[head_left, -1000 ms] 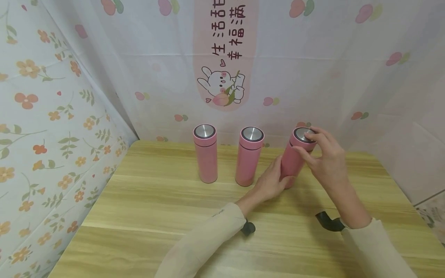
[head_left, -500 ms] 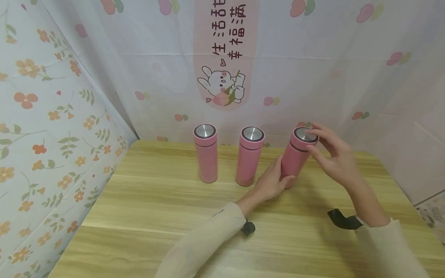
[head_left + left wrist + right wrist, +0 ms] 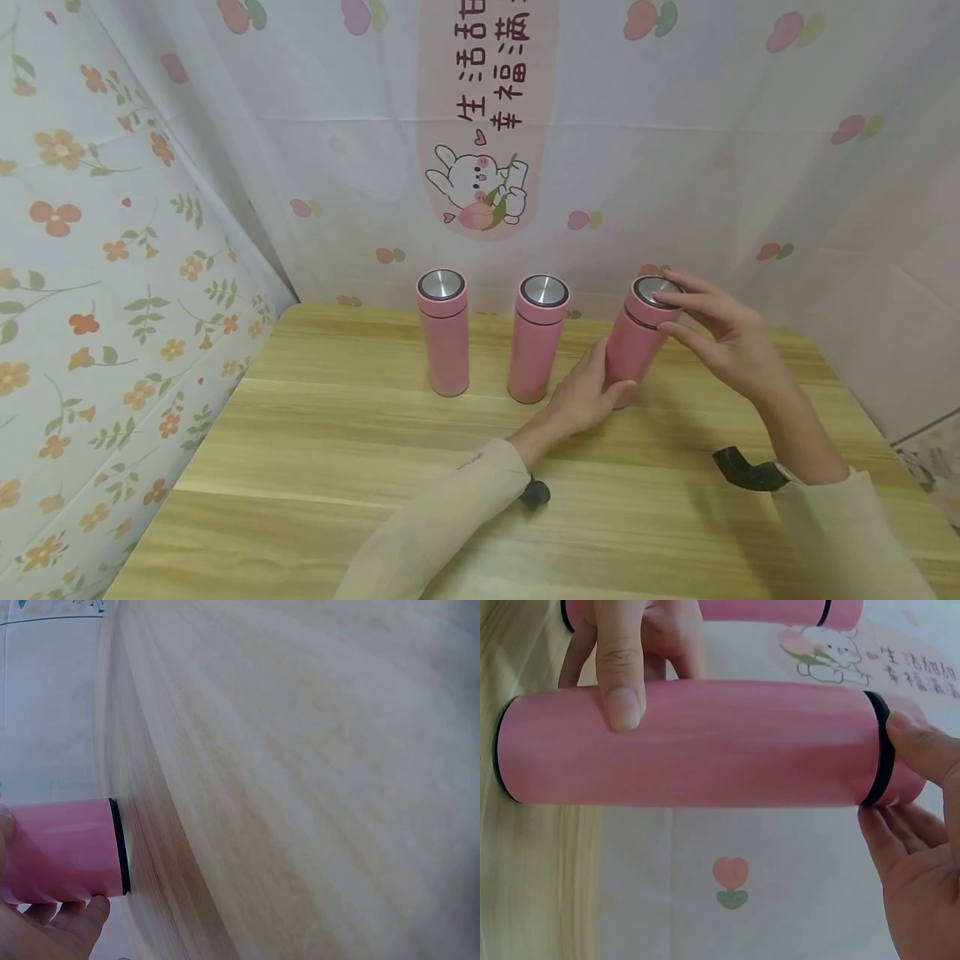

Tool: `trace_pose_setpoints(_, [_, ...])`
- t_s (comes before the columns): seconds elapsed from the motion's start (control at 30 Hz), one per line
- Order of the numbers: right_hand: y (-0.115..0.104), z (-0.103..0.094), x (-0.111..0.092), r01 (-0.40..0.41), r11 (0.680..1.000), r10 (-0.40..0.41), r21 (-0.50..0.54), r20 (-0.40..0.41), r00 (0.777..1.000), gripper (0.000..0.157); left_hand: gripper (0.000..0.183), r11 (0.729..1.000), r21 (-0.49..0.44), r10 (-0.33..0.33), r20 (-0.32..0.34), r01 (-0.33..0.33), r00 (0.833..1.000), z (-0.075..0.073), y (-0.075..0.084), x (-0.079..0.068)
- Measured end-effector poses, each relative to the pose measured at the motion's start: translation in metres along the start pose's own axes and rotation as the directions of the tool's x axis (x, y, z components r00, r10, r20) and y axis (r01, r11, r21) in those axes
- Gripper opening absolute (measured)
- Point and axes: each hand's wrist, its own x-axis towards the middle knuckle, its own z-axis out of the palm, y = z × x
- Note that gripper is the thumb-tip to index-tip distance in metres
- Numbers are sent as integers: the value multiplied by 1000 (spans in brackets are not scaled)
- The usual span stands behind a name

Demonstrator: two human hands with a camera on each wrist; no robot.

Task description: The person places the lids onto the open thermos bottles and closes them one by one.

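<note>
A pink thermos bottle (image 3: 632,350) with a steel-topped lid (image 3: 657,293) stands at the right of the row in the head view. My left hand (image 3: 581,393) grips the lower part of its body, thumb in front. The right hand (image 3: 723,333) holds the lid, its thumb by the dark ring and the other fingers over the top and far side. In the right wrist view, the right thumb (image 3: 922,746) and fingers lie on opposite sides of the lid. The left wrist view shows the bottle's base (image 3: 118,847) at the tabletop and the left fingers around the body.
Two similar pink thermos bottles stand upright to the left, a middle one (image 3: 537,350) and a far-left one (image 3: 446,346). Behind the wooden table (image 3: 300,467) hangs a printed white cloth (image 3: 337,167). Black wrist pieces (image 3: 750,471) protrude near both sleeves.
My right hand has shifted to the right around the lid, and its thumb has moved from the lid's front to its right side. The left hand and the bottles have stayed put.
</note>
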Motion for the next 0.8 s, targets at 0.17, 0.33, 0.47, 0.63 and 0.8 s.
trace_pose_setpoints(0.17, [-5, 6, 1, -18, 992, 11, -123, -61, 998, 54, 69, 1000, 7, 4, -4, -4, 1000, 1, -1, 0])
trace_pose_setpoints(0.33, [5, 14, -3, -34, 962, -10, -270, -160, 987, 53, 70, 1000, 3, 20, -6, -20, 1000, 2, -2, 1])
trace_pose_setpoints(0.47, [12, 20, -8, -61, 919, -30, -388, -225, 974, 53, 70, 1000, 3, 25, -11, -25, 1000, 2, -3, 2])
trace_pose_setpoints(0.63, [10, 31, -9, -113, 878, -28, -466, -285, 958, 49, 69, 999, 19, 37, -27, -37, 999, 3, -3, 3])
trace_pose_setpoints(0.8, [6, 42, -10, -156, 849, -32, -505, -343, 939, 46, 67, 998, 42, 50, -45, -48, 998, 4, -4, 3])
